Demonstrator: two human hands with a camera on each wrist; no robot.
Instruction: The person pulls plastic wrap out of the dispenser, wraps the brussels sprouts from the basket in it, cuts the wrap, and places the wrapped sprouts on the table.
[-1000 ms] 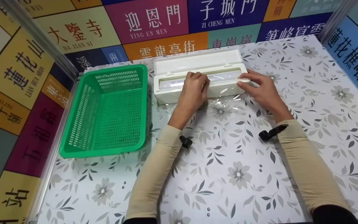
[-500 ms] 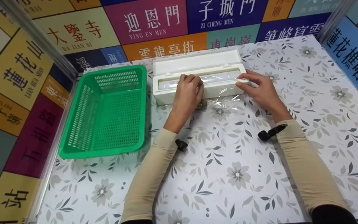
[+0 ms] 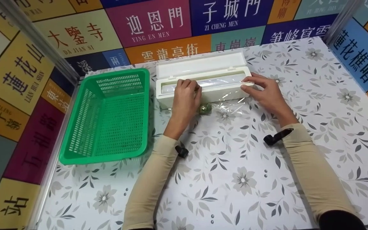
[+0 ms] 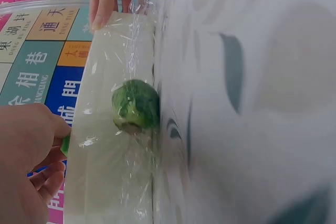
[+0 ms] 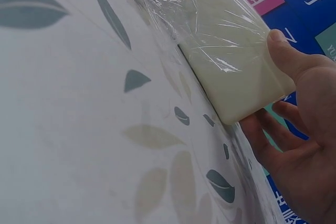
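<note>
A long white cling film dispenser (image 3: 225, 92) lies with its lid raised and a roll of film (image 3: 222, 80) inside. My left hand (image 3: 187, 95) is over its front edge, left of the middle. Its fingers pinch a small green slide cutter (image 4: 65, 145), mostly hidden by them. My right hand (image 3: 265, 91) grips the right end, thumb (image 5: 278, 38) on top and fingers beneath. Clear cling film (image 3: 232, 103) hangs down the front onto the table. A round, dark green vegetable (image 4: 135, 106) lies under the film against the box's front, close to my left hand.
A green plastic basket (image 3: 145, 127) with slotted sides stands left of the dispenser. The table has a white cover (image 3: 222, 198) with grey flowers. Panels with printed characters (image 3: 158, 25) rise behind and along both sides.
My left hand has slid left along the dispenser's front edge, and the green vegetable has come into sight beside it. My right hand still holds the right end.
</note>
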